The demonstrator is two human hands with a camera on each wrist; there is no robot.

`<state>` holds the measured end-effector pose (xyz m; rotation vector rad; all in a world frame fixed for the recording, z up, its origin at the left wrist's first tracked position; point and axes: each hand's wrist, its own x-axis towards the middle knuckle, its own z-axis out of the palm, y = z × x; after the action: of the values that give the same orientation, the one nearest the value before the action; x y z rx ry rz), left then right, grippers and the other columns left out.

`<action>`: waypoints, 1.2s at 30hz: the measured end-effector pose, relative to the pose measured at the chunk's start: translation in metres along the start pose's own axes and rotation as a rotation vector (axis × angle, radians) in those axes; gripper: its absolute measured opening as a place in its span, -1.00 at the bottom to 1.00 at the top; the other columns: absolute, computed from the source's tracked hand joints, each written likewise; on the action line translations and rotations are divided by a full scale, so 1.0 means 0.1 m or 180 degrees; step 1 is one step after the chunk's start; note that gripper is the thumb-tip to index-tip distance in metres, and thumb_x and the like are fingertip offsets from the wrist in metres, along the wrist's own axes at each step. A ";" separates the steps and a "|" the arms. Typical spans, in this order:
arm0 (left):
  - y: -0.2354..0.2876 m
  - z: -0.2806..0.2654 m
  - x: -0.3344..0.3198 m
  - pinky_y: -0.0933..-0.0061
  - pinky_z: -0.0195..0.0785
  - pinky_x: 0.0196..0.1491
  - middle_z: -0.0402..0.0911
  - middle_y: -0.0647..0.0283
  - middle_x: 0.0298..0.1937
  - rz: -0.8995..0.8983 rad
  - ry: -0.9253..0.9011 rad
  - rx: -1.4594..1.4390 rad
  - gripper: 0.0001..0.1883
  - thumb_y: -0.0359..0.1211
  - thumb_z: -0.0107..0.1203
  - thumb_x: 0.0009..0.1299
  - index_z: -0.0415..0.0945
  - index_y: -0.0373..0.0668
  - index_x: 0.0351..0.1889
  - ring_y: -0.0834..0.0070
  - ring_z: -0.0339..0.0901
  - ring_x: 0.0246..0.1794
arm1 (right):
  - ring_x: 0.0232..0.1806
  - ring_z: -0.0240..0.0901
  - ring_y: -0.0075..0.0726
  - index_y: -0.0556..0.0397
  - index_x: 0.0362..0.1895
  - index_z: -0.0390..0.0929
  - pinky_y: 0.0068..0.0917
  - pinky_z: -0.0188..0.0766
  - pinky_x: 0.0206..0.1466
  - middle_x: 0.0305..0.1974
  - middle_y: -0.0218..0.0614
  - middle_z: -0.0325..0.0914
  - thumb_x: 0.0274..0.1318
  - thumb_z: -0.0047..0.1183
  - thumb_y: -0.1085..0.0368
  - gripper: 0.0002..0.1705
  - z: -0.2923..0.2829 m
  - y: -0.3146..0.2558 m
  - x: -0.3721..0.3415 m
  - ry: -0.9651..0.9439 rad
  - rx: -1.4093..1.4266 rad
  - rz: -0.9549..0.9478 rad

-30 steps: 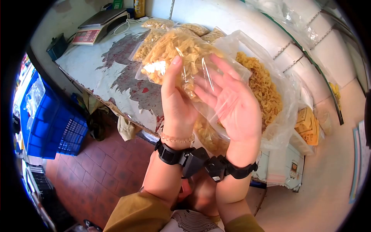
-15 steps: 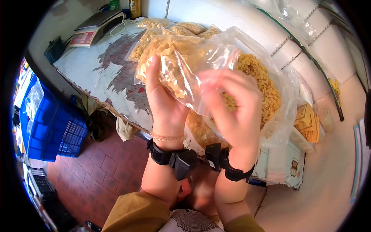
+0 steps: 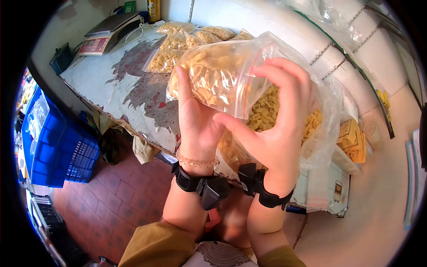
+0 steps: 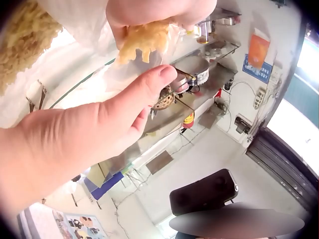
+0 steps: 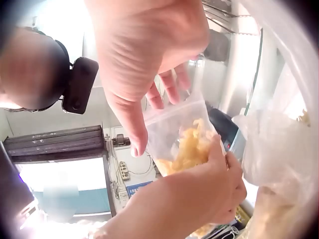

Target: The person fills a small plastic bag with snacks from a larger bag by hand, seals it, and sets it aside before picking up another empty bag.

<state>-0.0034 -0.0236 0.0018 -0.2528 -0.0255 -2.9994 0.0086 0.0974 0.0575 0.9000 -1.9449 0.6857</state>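
Left hand (image 3: 198,120): holding the zip bag (image 3: 213,73) raised over the desk (image 3: 95,86), my thumb upright on its near face; the right wrist view shows my other fingers wrapped round its outside. Bag is part filled with yellow dried pieces, massed toward the left; its red-lined mouth edge faces right. Cannot tell whether the zip is sealed.

Right hand (image 3: 287,122): fingers and thumb spread wide in a C about the mouth edge, index fingertip at its upper part, thumb tip near the bag's lower edge. Contact with the film: cannot tell.

Room: tight on the right. Clear plastic sack (image 3: 331,127), with loose dried pieces (image 3: 262,113) inside, stands directly behind and beside my right hand. Beyond the zip bag, filled bags (image 3: 167,58) lie grouped against the wall side. More space leftward: peeling desk top runs from the bags to the digital scale (image 3: 111,26) in the far left corner. The desk's worn front edge slants past my left wrist; blue crate (image 3: 49,142) stands beyond that edge, well apart.
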 end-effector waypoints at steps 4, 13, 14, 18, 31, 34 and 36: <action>-0.03 -0.01 -0.03 0.09 0.28 0.31 0.37 0.16 0.31 0.0171 0.0033 0.0389 -0.27 0.23 -0.18 0.49 0.17 -0.12 0.39 0.26 0.35 0.30 | -0.16 0.34 -0.24 0.05 -0.13 0.50 -0.36 0.27 -0.11 -0.07 -0.29 0.45 -0.33 0.51 0.13 -0.37 -0.01 0.07 -0.04 -0.0160 0.0115 0.0195; -0.20 0.09 -0.07 0.21 0.14 0.36 0.36 0.23 0.34 0.0639 -0.0507 0.1020 -0.33 0.15 -0.27 0.56 0.14 -0.14 0.42 0.35 0.31 0.33 | -0.51 0.23 -0.43 0.12 -0.23 0.42 -0.50 0.21 -0.43 -0.37 -0.32 0.42 -0.06 0.39 0.24 -0.58 0.02 0.05 -0.10 0.0265 0.0913 0.1612; -0.20 0.05 -0.06 0.20 0.13 0.37 0.35 0.23 0.36 0.0637 -0.0664 0.0924 -0.41 0.04 -0.20 0.58 0.18 -0.14 0.41 0.35 0.31 0.34 | -0.52 0.19 -0.56 0.13 -0.21 0.41 -0.57 0.19 -0.42 -0.39 -0.38 0.46 0.07 0.32 0.26 -0.65 0.02 0.08 -0.11 0.0326 0.1014 0.1523; -0.22 0.00 -0.04 0.16 0.05 0.43 0.37 0.25 0.37 0.0627 -0.0767 0.1090 -0.44 0.02 -0.21 0.59 0.21 -0.09 0.41 0.32 0.30 0.37 | -0.44 0.26 -0.59 0.13 -0.20 0.42 -0.59 0.24 -0.35 -0.32 -0.39 0.52 0.21 0.18 0.31 -0.78 -0.01 0.08 -0.09 0.0314 0.2101 0.1920; 0.30 -0.06 -0.07 0.16 -0.03 0.47 0.26 0.11 0.44 -0.0563 -0.2530 0.1710 -0.10 0.03 0.21 0.31 0.08 -0.26 0.47 0.31 0.20 0.45 | -0.20 0.50 -0.45 0.19 -0.05 0.32 -0.53 0.38 -0.05 -0.23 -0.19 0.60 0.37 -0.13 0.44 -0.87 -0.40 0.26 -0.09 0.1447 0.1359 0.1325; 0.21 0.16 -0.23 0.25 0.05 0.43 0.29 0.06 0.40 -0.1121 -0.1812 0.2175 0.00 -0.36 0.37 0.10 0.00 -0.33 0.48 0.33 0.24 0.41 | -0.24 0.51 -0.43 0.20 -0.03 0.32 -0.52 0.40 -0.06 -0.24 -0.18 0.59 0.36 -0.13 0.46 -0.85 -0.47 0.12 -0.08 0.1393 0.1251 0.1210; 0.18 0.15 -0.24 0.27 0.11 0.39 0.35 0.09 0.35 -0.1162 -0.1994 0.2146 -0.09 -0.54 0.30 0.16 0.02 -0.32 0.46 0.37 0.28 0.37 | -0.25 0.52 -0.43 0.22 -0.02 0.32 -0.51 0.40 -0.06 -0.24 -0.17 0.58 0.35 -0.13 0.48 -0.84 -0.46 0.04 -0.08 0.1261 0.1235 0.1112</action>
<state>0.0245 -0.0378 0.0130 -1.1685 -1.2140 -2.8667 0.0299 0.1365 0.0716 0.5864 -1.6466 1.3714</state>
